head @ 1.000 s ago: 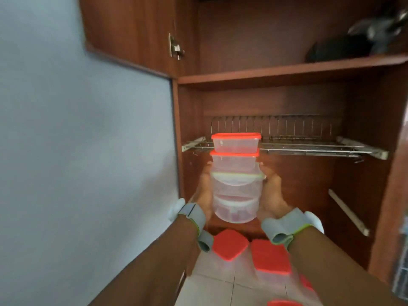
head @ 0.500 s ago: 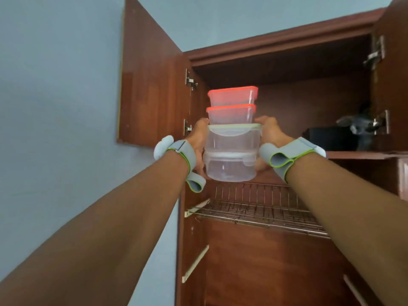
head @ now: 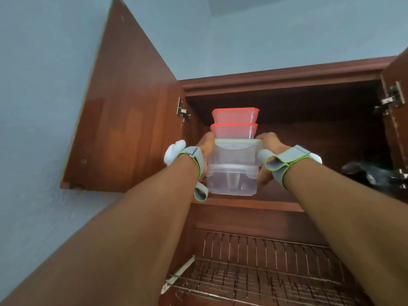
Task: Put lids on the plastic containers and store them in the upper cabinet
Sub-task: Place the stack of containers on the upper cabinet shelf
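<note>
I hold a stack of lidded plastic containers [head: 234, 160] up in front of the open upper cabinet [head: 287, 102]. Two clear tubs with pale green-edged lids form the bottom, and two smaller ones with red lids [head: 235, 117] sit on top. My left hand [head: 205, 149] presses the stack's left side and my right hand [head: 268, 144] presses its right side. The stack hangs just above the front edge of the top wooden shelf [head: 254, 204]. Whether its base touches the shelf is hidden.
The left cabinet door [head: 123, 120] stands wide open, the right door [head: 397, 102] shows at the frame edge. Dark objects [head: 371, 173] lie on the top shelf at the right. A wire dish rack [head: 265, 266] fills the level below.
Both hands have raised the stack from the wire-rack level up to the top shelf opening and closer to the cabinet. My view has tilted upward.
</note>
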The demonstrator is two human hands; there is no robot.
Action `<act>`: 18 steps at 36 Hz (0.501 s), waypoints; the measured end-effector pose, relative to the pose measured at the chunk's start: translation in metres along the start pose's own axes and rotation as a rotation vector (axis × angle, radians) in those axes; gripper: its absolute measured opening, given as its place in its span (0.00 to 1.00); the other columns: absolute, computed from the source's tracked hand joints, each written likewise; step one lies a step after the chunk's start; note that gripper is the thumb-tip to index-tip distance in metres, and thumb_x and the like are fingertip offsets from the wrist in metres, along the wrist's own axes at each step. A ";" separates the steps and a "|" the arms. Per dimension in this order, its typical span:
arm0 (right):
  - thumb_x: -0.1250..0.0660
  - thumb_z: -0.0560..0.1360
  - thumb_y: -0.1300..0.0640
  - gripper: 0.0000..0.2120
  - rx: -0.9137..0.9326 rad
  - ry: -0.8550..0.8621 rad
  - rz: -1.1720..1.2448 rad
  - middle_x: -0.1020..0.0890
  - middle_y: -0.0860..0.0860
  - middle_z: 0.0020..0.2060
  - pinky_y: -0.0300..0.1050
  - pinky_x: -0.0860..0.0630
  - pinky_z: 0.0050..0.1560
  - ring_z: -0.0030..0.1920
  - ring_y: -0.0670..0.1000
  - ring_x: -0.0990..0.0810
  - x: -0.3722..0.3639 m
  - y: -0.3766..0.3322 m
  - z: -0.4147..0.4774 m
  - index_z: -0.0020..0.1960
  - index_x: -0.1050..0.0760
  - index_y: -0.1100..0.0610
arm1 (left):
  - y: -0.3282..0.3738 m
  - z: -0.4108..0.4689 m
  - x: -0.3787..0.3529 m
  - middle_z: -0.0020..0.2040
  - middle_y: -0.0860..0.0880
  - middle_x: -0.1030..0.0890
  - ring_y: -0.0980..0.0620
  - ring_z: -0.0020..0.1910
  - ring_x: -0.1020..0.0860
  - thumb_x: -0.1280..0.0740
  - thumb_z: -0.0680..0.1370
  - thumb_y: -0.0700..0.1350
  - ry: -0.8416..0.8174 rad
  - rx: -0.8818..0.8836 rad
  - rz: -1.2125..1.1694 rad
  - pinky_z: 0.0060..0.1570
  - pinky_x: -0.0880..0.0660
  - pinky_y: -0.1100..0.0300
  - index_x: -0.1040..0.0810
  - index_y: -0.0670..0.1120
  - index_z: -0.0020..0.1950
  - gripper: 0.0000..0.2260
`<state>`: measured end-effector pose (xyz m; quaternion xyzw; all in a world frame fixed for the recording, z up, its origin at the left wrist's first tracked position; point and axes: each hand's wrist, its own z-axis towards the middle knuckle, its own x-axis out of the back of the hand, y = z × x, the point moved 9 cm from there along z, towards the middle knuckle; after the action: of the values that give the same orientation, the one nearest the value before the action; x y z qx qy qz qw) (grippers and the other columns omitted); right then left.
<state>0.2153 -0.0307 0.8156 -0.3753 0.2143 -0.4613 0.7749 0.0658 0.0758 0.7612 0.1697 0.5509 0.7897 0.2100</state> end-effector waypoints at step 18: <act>0.54 0.77 0.31 0.37 -0.279 -0.198 0.250 0.17 0.64 0.50 0.49 0.20 0.52 0.49 0.61 0.17 -0.054 0.094 0.045 0.58 0.23 0.61 | -0.035 0.080 -0.022 0.56 0.39 0.21 0.50 0.43 0.20 0.49 0.79 0.69 -0.143 -0.083 -0.056 0.45 0.27 0.61 0.24 0.44 0.61 0.31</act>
<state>0.2719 0.0615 0.7697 -0.4930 0.2441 -0.2884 0.7837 0.1297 0.1387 0.7547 0.2013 0.5057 0.7917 0.2775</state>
